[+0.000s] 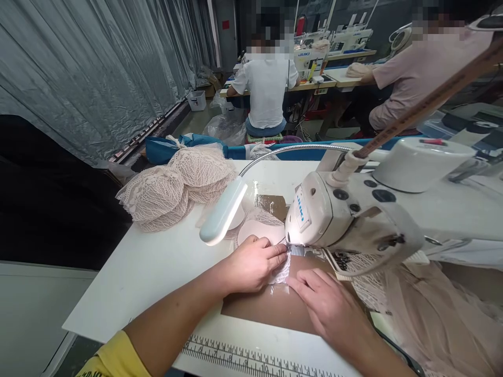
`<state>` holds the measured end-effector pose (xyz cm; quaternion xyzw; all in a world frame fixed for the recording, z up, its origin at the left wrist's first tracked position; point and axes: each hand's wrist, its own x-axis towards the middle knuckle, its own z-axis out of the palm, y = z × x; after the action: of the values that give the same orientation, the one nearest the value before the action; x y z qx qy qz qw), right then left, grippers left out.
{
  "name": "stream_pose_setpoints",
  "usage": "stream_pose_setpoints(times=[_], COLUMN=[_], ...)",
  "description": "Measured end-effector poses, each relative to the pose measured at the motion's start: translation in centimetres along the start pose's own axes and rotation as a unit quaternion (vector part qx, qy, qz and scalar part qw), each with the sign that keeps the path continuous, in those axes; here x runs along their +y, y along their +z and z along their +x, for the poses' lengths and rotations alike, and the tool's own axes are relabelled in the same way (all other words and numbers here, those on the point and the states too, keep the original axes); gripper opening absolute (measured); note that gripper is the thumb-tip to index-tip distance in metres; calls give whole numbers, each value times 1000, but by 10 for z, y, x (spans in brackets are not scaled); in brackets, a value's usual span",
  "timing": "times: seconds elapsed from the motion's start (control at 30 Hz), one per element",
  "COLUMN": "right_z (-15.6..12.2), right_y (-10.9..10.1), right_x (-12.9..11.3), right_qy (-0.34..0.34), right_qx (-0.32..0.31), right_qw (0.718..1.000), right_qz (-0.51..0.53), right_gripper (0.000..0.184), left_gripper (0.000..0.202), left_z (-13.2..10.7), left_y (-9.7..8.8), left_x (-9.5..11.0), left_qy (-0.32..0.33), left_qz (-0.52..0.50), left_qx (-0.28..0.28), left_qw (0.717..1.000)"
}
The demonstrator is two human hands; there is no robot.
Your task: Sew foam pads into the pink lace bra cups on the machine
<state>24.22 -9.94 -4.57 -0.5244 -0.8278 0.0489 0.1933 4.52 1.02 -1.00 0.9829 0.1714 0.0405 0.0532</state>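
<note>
A pale pink lace bra cup lies under the head of a white sewing machine. My left hand presses on the piece with fingers bunched together, their tips close beside the presser foot. Between my hands, a strip of white-looking lace is lit by the machine lamp. At the lower edge of that lace, my right hand has thumb and forefinger closed on it, the other fingers curled in. The needle itself is hidden.
Stacked lace bra cups rest at the table's back left. Sheer beige fabric and lace bunch up on the right. A printed ruler scale runs along the front edge. Two people sit at other machines beyond a blue cloth edge.
</note>
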Motion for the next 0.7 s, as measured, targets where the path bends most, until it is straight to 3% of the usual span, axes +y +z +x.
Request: stream_pose_setpoints(times=[0.7], right_z=[14], right_y=[0], right_x=[3], right_qy=[30], right_qx=[52], right_qw=[988], right_qz=[-141], right_gripper=[44], left_gripper=[36], left_z=[-2], left_y=[3], left_x=[-6], left_qy=[27], left_qz=[-9], left_qx=[20], left_qw=[999])
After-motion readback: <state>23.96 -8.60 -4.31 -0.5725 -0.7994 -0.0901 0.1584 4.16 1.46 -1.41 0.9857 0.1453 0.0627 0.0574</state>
